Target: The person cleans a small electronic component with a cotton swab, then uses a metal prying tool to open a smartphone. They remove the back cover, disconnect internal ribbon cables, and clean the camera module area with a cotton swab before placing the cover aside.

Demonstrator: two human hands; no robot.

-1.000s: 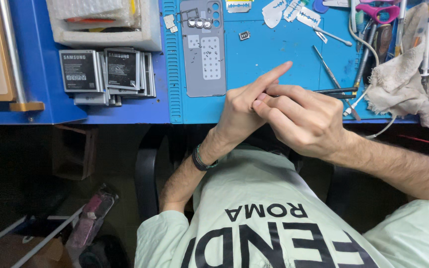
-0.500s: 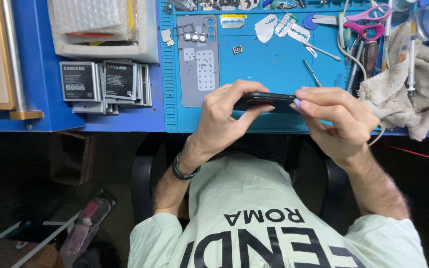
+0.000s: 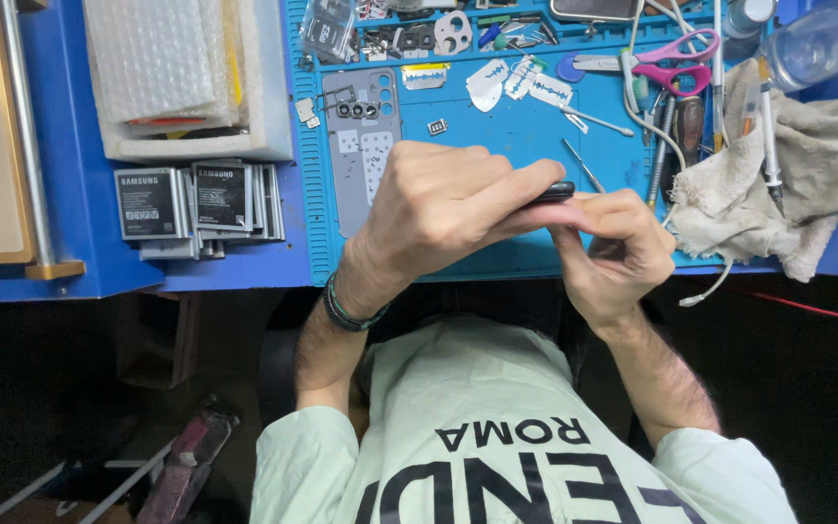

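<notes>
Left hand (image 3: 443, 204) and right hand (image 3: 613, 247) both clasp a slim black phone (image 3: 547, 193) — edge-on, glossy — above ribbed blue mat (image 3: 526, 126).

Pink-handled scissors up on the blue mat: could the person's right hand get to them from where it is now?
Probably yes. The pink-handled scissors lie uncovered on the blue mat, beyond the right hand, with only small tools between. But both hands now grip a dark phone, so the right must let go first.
</notes>
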